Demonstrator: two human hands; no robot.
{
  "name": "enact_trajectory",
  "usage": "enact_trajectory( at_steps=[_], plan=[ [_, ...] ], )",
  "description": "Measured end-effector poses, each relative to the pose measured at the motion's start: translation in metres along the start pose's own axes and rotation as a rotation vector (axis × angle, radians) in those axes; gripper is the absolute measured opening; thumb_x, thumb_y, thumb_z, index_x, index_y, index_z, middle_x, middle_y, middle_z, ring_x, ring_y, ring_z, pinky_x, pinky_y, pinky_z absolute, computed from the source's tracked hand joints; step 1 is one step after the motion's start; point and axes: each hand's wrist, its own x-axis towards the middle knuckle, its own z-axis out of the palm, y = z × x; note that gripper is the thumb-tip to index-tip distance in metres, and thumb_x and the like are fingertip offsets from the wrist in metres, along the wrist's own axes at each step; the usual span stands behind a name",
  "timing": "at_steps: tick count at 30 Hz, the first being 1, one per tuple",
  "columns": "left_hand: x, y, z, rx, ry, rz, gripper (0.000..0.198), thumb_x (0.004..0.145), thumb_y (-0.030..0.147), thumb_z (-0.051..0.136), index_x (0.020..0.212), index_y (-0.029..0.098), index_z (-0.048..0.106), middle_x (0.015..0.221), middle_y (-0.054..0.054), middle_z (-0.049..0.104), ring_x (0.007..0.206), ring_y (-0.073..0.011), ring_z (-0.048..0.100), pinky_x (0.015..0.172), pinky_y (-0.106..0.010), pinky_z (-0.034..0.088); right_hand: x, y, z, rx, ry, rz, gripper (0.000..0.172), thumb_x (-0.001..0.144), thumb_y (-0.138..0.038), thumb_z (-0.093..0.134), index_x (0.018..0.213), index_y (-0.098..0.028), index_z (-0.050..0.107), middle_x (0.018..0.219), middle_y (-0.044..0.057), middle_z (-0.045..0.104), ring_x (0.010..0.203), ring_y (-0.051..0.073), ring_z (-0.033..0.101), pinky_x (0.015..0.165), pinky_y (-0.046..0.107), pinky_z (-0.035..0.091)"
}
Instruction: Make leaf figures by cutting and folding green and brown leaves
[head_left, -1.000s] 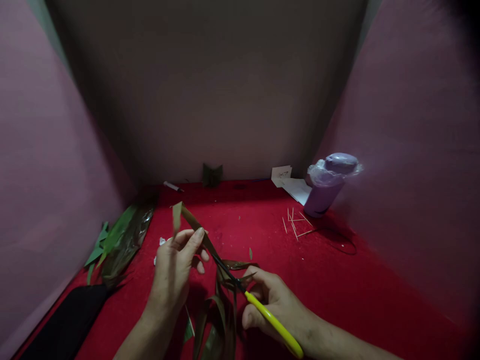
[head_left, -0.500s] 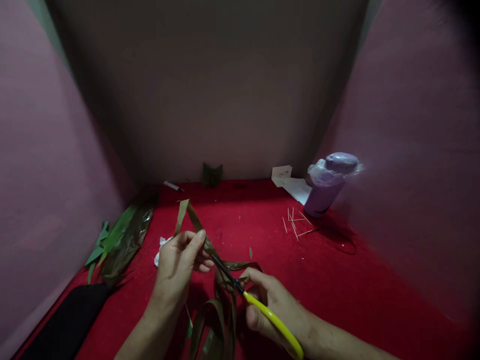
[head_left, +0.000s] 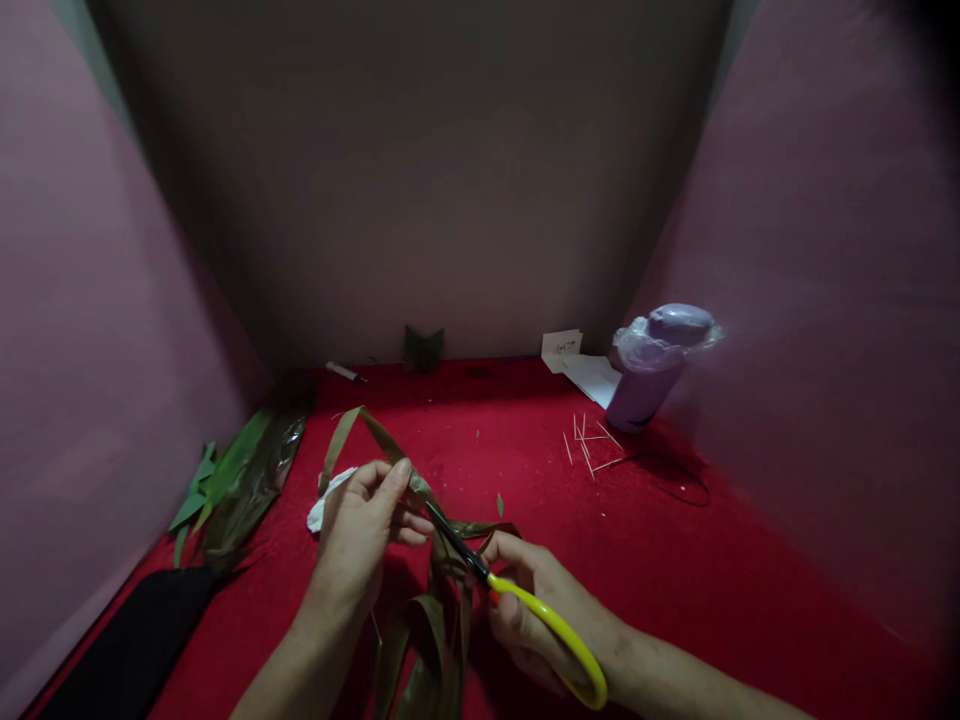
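Observation:
Between the thumb and fingers of my left hand [head_left: 366,520] a long, brownish-green leaf strip [head_left: 384,436] is pinched. Its upper part bends over above the hand, and several lengths of leaf hang down below toward the front edge of the view. My right hand [head_left: 544,610] grips a pair of scissors [head_left: 551,620] with yellow handles and dark blades. The blades point up and left, with their tips at the leaf just right of my left fingers. A crumpled white tissue [head_left: 322,508] lies behind my left wrist, partly hidden.
Green leaves [head_left: 238,465] and a plastic-wrapped bundle [head_left: 259,500] lie left, near a black object [head_left: 131,640]. A syringe [head_left: 346,373] and folded leaf piece [head_left: 424,350] are at the back. On the right are toothpicks [head_left: 585,440], white papers [head_left: 592,378] and a purple bin [head_left: 646,390].
The free upper end of the leaf strip has swung left and down. The scissor handles have shifted slightly, while both hands stay nearly in place.

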Motion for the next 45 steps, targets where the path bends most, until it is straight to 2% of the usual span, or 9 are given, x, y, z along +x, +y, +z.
enact_trajectory(
  at_steps=[7,16,23,29,36,40,45],
  plan=[
    [-0.001,0.001,0.001,-0.026,-0.012,-0.018,0.024,0.07,0.036,0.064,0.068,0.017,0.05,0.053,0.004,0.059,0.037,-0.0122,0.059,0.033,-0.02,0.045,-0.001,-0.006,0.003,-0.006,0.008,-0.007,0.06,0.064,-0.07,0.057,0.088,-0.019,0.037,0.038,-0.015,0.036,0.024,0.002,0.029,0.025,0.011,0.025],
    [-0.001,0.001,0.001,-0.019,-0.018,-0.019,0.023,0.072,0.035,0.062,0.069,0.017,0.048,0.05,0.005,0.058,0.038,-0.0128,0.059,0.034,-0.02,0.046,-0.001,0.0,-0.001,0.011,0.02,-0.03,0.059,0.064,-0.065,0.062,0.09,-0.018,0.039,0.04,-0.014,0.036,0.027,0.002,0.03,0.026,0.01,0.026],
    [-0.001,0.0,0.001,-0.015,-0.025,-0.016,0.025,0.072,0.037,0.062,0.068,0.017,0.047,0.051,0.005,0.058,0.039,-0.0129,0.06,0.035,-0.02,0.046,-0.001,0.002,-0.002,0.059,0.056,0.023,0.068,0.06,-0.06,0.07,0.104,-0.015,0.045,0.04,-0.014,0.036,0.029,0.002,0.028,0.029,0.012,0.024],
    [-0.001,0.0,0.0,-0.016,-0.022,-0.025,0.025,0.07,0.037,0.064,0.068,0.018,0.047,0.049,0.005,0.057,0.039,-0.0135,0.06,0.034,-0.02,0.046,0.001,0.011,-0.005,0.079,0.106,0.037,0.056,0.057,-0.049,0.078,0.092,-0.018,0.048,0.045,-0.012,0.038,0.033,0.002,0.029,0.031,0.014,0.021],
    [-0.001,-0.001,0.002,-0.005,0.012,-0.01,0.027,0.067,0.037,0.065,0.069,0.018,0.047,0.05,0.006,0.056,0.036,-0.012,0.058,0.033,-0.02,0.046,-0.003,0.002,-0.004,-0.162,0.036,-0.066,0.055,0.067,-0.062,0.063,0.091,-0.016,0.046,0.054,-0.01,0.032,0.044,0.003,0.022,0.038,0.017,0.018],
    [-0.002,-0.002,0.002,0.007,0.0,-0.02,0.025,0.068,0.036,0.064,0.072,0.018,0.048,0.051,0.006,0.057,0.036,-0.0123,0.059,0.032,-0.019,0.045,-0.003,0.001,-0.003,-0.189,0.018,-0.066,0.056,0.067,-0.066,0.059,0.089,-0.017,0.042,0.054,-0.01,0.035,0.044,0.003,0.025,0.038,0.016,0.019],
    [-0.002,-0.001,0.004,-0.013,-0.008,-0.056,0.022,0.07,0.032,0.063,0.073,0.018,0.047,0.052,0.007,0.057,0.036,-0.0124,0.059,0.031,-0.018,0.045,-0.002,0.002,-0.003,-0.172,0.025,-0.058,0.056,0.067,-0.066,0.059,0.089,-0.018,0.042,0.054,-0.011,0.032,0.041,0.002,0.022,0.037,0.016,0.017]
  ],
)
